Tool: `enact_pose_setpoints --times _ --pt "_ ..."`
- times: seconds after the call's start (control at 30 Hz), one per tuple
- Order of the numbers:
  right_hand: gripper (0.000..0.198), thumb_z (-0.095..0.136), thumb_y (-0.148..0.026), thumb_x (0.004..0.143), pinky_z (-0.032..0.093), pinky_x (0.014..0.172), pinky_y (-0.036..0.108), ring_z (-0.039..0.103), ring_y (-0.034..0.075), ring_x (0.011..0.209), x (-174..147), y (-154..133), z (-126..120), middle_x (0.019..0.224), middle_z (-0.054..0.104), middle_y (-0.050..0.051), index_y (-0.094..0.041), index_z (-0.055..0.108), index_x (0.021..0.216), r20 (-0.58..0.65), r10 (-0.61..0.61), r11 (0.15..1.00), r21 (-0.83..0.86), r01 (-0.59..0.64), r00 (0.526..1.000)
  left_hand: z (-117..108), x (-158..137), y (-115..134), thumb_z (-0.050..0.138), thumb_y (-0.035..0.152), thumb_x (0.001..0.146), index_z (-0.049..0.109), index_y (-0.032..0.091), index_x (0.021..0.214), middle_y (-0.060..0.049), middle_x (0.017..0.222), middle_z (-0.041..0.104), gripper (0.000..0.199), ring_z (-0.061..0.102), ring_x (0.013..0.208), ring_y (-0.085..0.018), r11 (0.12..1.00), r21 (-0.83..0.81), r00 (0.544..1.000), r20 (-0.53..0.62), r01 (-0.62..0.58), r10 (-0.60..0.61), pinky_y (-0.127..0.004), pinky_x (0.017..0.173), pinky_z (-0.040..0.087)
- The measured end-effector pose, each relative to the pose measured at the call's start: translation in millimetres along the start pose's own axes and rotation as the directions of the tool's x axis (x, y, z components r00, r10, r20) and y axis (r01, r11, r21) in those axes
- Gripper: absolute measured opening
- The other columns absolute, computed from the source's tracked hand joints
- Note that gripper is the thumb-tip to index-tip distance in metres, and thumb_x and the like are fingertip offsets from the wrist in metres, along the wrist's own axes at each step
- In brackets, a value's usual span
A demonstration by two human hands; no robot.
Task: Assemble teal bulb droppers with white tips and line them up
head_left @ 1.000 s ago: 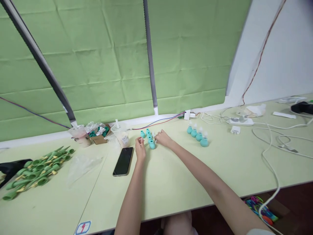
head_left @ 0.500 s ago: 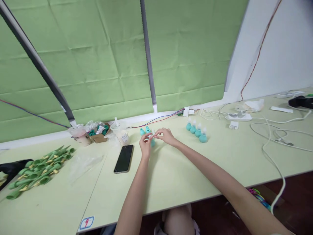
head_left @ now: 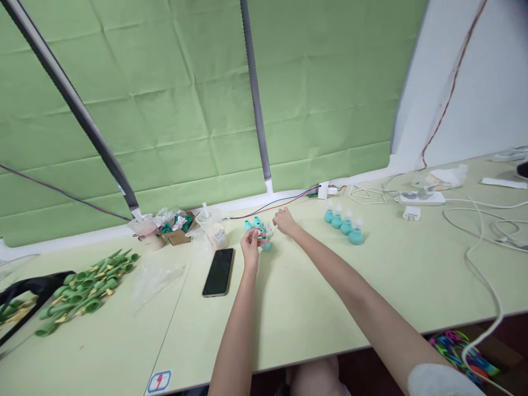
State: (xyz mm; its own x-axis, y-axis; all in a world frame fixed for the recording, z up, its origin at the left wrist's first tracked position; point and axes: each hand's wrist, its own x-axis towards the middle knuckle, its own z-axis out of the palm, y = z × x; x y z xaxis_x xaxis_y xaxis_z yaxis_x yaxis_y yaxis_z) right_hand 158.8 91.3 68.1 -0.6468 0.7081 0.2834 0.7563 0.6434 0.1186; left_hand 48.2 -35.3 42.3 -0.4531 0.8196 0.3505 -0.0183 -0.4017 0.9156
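My left hand [head_left: 251, 248] has its thumb and fingers closed in a pinch; a small whitish bit shows at the fingertips, too small to name. Around it stand several turquoise bulb-shaped pieces [head_left: 248, 225] with open necks, partly hidden by the fingers. My right hand [head_left: 285, 222] is a short way to the right, its fingers curled together beside small white pieces [head_left: 268, 228] on the table. What it holds, if anything, is hidden. Further right, a slanting row of turquoise bulbs [head_left: 346, 226] stands upright, each with a clear whitish tip.
A black phone [head_left: 218, 272] lies left of my left hand. Behind it are a plastic cup [head_left: 212, 228] with a straw and a small cardboard box [head_left: 178, 235]. Green tubular pieces [head_left: 88, 289] are heaped at left. A power strip [head_left: 421, 198] and white cables lie at right.
My hands were together at the fingertips; now they are apart. The right hand has moved away to the small white pieces, while the left stays by the bulbs. The view has shifted slightly.
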Motion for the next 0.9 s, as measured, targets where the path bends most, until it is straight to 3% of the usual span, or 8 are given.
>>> enact_pose_setpoints --times 0.1,0.23,0.33,0.4,0.53,0.63,0.77,0.9 --pt "0.017 0.060 -0.003 0.068 0.023 0.087 0.039 0.052 0.024 0.092 6.0 -9.2 8.7 0.083 0.067 0.011 -0.018 0.067 0.074 0.012 -0.006 0.999 -0.033 0.006 1.000 -1.9 2.5 -1.6 0.053 0.053 0.074 0.061 0.014 0.092 0.000 0.062 0.056 0.043 0.045 0.046 -0.006 1.000 -0.018 0.999 0.031 0.010 -0.009 -0.019 0.043 0.031" --pt "0.016 0.059 -0.002 0.068 0.024 0.088 0.038 0.055 0.024 0.089 6.2 -17.6 12.7 0.080 0.068 0.012 -0.015 0.066 0.072 -0.009 -0.032 0.999 -0.023 0.032 0.999 -3.2 2.1 -0.9 0.055 0.054 0.072 0.061 0.015 0.101 -0.002 0.071 0.057 0.049 0.046 0.057 -0.008 0.995 -0.071 0.992 0.113 0.069 -0.061 -0.020 0.053 0.037" --pt "0.013 0.057 -0.008 0.074 0.026 0.084 0.036 0.055 0.023 0.088 -0.1 -15.4 1.7 0.082 0.068 0.011 -0.016 0.067 0.074 -0.052 -0.047 0.999 0.012 0.047 0.998 -2.6 -1.8 3.8 0.059 0.052 0.070 0.060 0.015 0.104 -0.003 0.076 0.058 0.050 0.047 0.062 -0.008 0.989 -0.091 0.972 0.217 0.115 -0.093 -0.020 0.057 0.037" --pt "0.013 0.055 -0.018 0.080 0.029 0.081 0.035 0.054 0.021 0.091 -11.1 -10.3 -11.5 0.089 0.068 0.007 -0.020 0.067 0.079 -0.161 -0.014 0.989 0.145 0.038 0.987 -1.0 -5.3 7.8 0.062 0.050 0.070 0.060 0.015 0.105 -0.003 0.077 0.058 0.049 0.046 0.062 -0.008 0.985 -0.095 0.948 0.298 0.146 -0.112 -0.020 0.057 0.035" --pt "0.015 0.054 -0.032 0.081 0.034 0.078 0.032 0.056 0.017 0.084 -56.0 -1.9 -39.2 0.089 0.067 0.003 -0.022 0.066 0.082 -0.420 0.157 0.760 0.629 0.162 0.894 5.4 -12.9 13.8 0.064 0.045 0.069 0.055 0.017 0.102 -0.001 0.074 0.057 0.044 0.043 0.057 -0.006 0.962 -0.147 0.873 0.468 0.228 -0.136 -0.020 0.057 0.033" --pt "0.014 0.057 -0.033 0.080 0.035 0.080 0.033 0.057 0.018 0.082 -96.9 -3.8 -52.8 0.084 0.068 0.002 -0.023 0.066 0.077 -0.483 0.181 0.622 0.731 0.281 0.857 11.9 -18.2 16.2 0.067 0.044 0.067 0.050 0.018 0.083 0.001 0.068 0.056 0.035 0.045 0.058 -0.007 0.939 -0.201 0.847 0.513 0.278 -0.141 -0.021 0.060 0.034" --pt "0.017 0.057 -0.032 0.081 0.032 0.081 0.033 0.057 0.017 0.081 -129.2 -12.0 -58.2 0.077 0.067 0.000 -0.024 0.066 0.070 -0.509 0.231 0.630 0.728 0.272 0.829 18.2 -24.2 18.5 0.068 0.045 0.065 0.040 0.018 0.069 0.003 0.061 0.051 0.038 0.046 0.058 -0.008 0.921 -0.225 0.829 0.538 0.317 -0.154 -0.021 0.060 0.035" --pt "0.018 0.058 -0.035 0.080 0.030 0.079 0.032 0.057 0.015 0.079 -133.4 -17.7 -54.5 0.075 0.067 0.000 -0.024 0.067 0.069 -0.511 0.228 0.663 0.705 0.253 0.828 21.1 -27.9 18.3 0.069 0.047 0.063 0.037 0.019 0.067 0.003 0.058 0.048 0.042 0.045 0.056 -0.008 0.931 -0.174 0.819 0.543 0.322 -0.182 -0.022 0.058 0.035"
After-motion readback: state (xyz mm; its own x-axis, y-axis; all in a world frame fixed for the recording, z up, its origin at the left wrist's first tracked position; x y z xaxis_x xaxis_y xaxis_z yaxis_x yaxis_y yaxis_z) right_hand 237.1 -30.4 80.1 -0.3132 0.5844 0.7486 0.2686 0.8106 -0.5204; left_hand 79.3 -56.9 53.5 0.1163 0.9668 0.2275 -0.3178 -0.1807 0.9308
